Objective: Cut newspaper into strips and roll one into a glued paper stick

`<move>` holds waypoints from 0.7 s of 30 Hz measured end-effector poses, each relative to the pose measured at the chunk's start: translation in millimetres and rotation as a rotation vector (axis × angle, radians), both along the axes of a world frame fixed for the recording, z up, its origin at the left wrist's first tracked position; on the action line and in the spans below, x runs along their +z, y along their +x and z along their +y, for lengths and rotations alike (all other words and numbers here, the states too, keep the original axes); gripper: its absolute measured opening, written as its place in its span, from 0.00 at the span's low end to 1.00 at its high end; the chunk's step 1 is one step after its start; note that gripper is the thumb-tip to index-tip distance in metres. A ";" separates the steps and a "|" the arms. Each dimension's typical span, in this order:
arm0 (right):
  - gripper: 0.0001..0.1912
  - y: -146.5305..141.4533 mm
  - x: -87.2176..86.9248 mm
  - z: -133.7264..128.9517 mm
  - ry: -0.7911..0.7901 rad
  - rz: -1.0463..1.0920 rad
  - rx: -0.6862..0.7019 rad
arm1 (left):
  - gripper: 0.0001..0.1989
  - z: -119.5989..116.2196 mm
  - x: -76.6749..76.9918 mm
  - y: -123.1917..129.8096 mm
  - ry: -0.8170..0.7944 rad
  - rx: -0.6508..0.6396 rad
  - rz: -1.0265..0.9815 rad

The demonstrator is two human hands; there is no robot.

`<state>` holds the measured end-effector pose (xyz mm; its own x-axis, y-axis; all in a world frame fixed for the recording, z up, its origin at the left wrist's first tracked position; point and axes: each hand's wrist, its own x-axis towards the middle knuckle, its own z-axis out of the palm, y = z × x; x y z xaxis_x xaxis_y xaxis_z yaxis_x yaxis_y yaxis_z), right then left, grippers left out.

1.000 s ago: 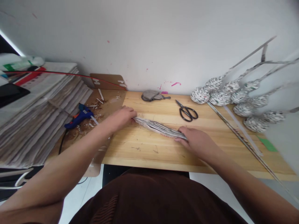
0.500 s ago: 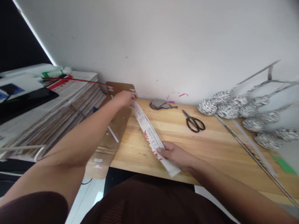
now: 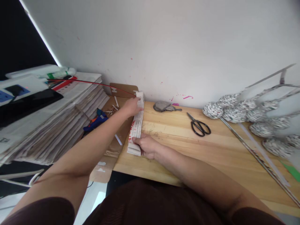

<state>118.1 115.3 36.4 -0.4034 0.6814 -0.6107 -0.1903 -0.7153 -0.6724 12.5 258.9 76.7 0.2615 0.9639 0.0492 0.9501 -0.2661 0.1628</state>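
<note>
A long folded strip of newspaper (image 3: 137, 123) with red and black print lies at the left of the wooden table, over the edge of a cardboard sheet. My left hand (image 3: 134, 106) grips it near its far end, thumb and fingers closed on it. Lower down, my right hand (image 3: 147, 145) holds the near part, with the thumb on top and the other fingers partly hidden. The strip runs almost straight away from me. To the right, black-handled scissors (image 3: 199, 124) lie with their blades pointing to the wall.
A tall stack of newspapers (image 3: 86, 107) with a power strip (image 3: 23, 89) on it stands left. On the cardboard (image 3: 112, 156) is a blue glue gun-like tool (image 3: 99, 120). A grey pouch (image 3: 164, 106) rests by the wall; woven paper balls (image 3: 234, 114) and thin rods (image 3: 253, 153) lie right.
The newspaper strip has moved left and turned from slanting to nearly straight, now over the cardboard's edge. My right hand moved left with it, while the view shifted slightly.
</note>
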 end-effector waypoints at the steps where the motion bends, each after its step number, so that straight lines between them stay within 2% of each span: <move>1: 0.08 -2.5 -0.8 -1.5 -0.002 0.002 0.005 | 0.34 -8.9 -4.9 -2.4 -0.025 -0.026 0.001; 4: 0.05 -9.3 -1.2 -5.9 -0.002 0.000 0.044 | 0.38 -32.2 -20.1 -5.1 -0.072 -0.093 0.011; 7: 0.05 -13.8 0.8 -8.2 0.000 -0.003 0.140 | 0.37 -43.4 -31.2 -5.3 -0.120 -0.147 0.035; 11: 0.08 -13.0 1.7 -9.3 0.013 -0.019 0.260 | 0.33 -44.7 -36.4 -7.2 -0.125 -0.161 0.035; 14: 0.04 -8.9 -2.2 -11.6 0.058 -0.046 0.375 | 0.32 -45.3 -38.2 -8.4 -0.110 -0.156 0.029; 17: 0.03 -3.6 -6.8 -15.6 0.135 -0.110 0.488 | 0.31 -47.1 -41.9 -8.2 -0.094 -0.153 0.026; 21: 0.08 11.8 -6.5 -19.5 0.287 -0.289 0.640 | 0.28 -49.3 -47.7 -6.7 -0.076 -0.141 0.028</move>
<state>129.9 95.8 29.9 -0.6245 0.5166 -0.5857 0.4147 -0.4161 -0.8092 5.7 209.6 29.0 0.3950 0.9181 -0.0315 0.9086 -0.3854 0.1612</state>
